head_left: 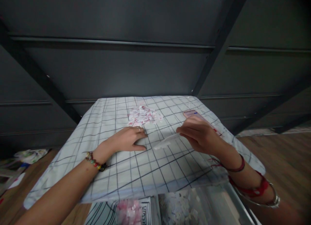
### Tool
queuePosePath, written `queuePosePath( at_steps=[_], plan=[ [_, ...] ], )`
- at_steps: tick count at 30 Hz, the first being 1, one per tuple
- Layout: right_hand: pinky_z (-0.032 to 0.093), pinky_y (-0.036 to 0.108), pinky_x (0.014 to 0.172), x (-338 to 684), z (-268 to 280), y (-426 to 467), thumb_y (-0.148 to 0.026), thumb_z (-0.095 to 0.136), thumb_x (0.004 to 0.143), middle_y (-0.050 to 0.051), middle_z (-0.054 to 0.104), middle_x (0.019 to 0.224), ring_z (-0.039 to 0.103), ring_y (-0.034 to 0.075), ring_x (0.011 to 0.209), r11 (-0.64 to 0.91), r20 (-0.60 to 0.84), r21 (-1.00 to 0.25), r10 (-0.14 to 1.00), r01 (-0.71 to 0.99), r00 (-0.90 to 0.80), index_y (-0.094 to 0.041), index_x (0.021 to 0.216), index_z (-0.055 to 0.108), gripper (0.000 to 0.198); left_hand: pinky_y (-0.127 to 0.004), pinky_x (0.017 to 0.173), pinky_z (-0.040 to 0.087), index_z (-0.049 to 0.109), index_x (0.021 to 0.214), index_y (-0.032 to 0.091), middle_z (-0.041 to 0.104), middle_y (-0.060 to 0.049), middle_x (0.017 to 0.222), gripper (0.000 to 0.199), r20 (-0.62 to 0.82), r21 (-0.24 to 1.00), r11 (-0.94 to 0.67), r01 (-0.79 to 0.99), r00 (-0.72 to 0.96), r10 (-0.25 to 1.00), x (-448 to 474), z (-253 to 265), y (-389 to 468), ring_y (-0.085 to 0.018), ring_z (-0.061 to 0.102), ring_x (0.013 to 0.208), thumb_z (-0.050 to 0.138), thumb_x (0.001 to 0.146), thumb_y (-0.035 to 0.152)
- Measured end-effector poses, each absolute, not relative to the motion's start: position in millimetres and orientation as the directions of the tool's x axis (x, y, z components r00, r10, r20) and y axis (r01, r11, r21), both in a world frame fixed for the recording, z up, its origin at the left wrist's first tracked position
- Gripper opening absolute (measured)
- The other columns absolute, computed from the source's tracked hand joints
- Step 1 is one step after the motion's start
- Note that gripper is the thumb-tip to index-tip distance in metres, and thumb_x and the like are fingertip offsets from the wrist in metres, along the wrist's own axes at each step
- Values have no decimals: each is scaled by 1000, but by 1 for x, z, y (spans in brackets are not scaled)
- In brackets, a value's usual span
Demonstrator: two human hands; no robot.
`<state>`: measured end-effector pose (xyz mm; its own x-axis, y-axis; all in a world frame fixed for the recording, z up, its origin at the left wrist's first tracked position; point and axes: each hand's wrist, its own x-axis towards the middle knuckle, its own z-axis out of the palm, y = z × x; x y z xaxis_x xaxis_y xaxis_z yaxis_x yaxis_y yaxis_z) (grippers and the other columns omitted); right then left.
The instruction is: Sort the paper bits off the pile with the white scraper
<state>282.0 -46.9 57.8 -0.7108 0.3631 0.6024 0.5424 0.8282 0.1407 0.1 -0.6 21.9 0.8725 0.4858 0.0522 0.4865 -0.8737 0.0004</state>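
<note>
A dark panelled wall [121, 71] rises behind the worktop [116, 173], which is spread with a white cloth ruled in dark squares. At its near edge, a container [225, 202] holds pale scraps [179, 207], with a bundle of pink pieces [128, 212] to the left. The right hand [198, 134] is closed, thumb and fingers pinching one end of a translucent strip. The left hand [132, 139] is open, palm down on the cloth, thumb apart from the fingers. A phone [201, 119] lies just beyond the right hand, partly hidden by it. The pile of paper pieces [144, 115], white with pink marks, sits just beyond the left hand's fingers, well apart from the right. Smaller than the pile, the translucent strip [166, 142] slants between the hands, its free end near the left thumb but not touching. A thin ring [139, 129] circles a left finger.
</note>
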Motion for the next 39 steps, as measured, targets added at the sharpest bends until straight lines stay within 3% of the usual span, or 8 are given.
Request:
queuePosePath(
  at_steps=[10,14,18,21,31,39],
  plan=[
    [39,30,71,295,57,-62,-2,43,82,1,58,74,48,13,72,859,554,-11,432,513,-711,-19,90,57,23,-38,99,38,48,128,13,45,-17,135,64,56,125,-928,350,932,359,9,21,-16,-28,46,120,58,80,56],
    [39,30,72,303,60,-69,-5,43,83,2,58,73,49,13,71,813,588,20,461,582,-664,-18,91,56,20,-38,105,31,39,136,15,34,-16,143,71,7,160,-929,335,940,340,13,19,-21,-27,35,129,55,82,57],
    [37,30,63,300,60,-75,-6,41,83,2,53,63,44,15,64,674,576,191,512,714,-637,-17,82,59,21,-40,108,23,31,140,15,26,-15,146,75,-40,182,-918,352,936,351,14,17,-24,-28,27,133,54,83,57],
    [35,30,57,291,61,-88,-5,41,80,3,52,60,41,15,60,652,567,273,484,707,-666,-15,77,60,21,-42,110,19,26,142,14,22,-16,147,78,-61,208,-909,362,932,358,12,14,-24,-28,22,135,54,83,57],
    [41,31,65,276,67,-109,-4,41,82,4,59,65,47,16,66,716,595,240,425,656,-682,-13,88,60,22,-42,111,10,15,145,16,16,-14,149,88,-97,263,-885,384,923,372,12,11,-23,-28,15,137,56,80,59],
    [43,30,69,283,70,-110,-4,41,84,3,60,68,49,14,68,820,523,148,409,553,-748,-15,88,58,21,-41,111,10,14,145,15,14,-15,150,90,-117,258,-883,391,920,374,12,12,-23,-28,12,138,57,80,58]
  ],
)
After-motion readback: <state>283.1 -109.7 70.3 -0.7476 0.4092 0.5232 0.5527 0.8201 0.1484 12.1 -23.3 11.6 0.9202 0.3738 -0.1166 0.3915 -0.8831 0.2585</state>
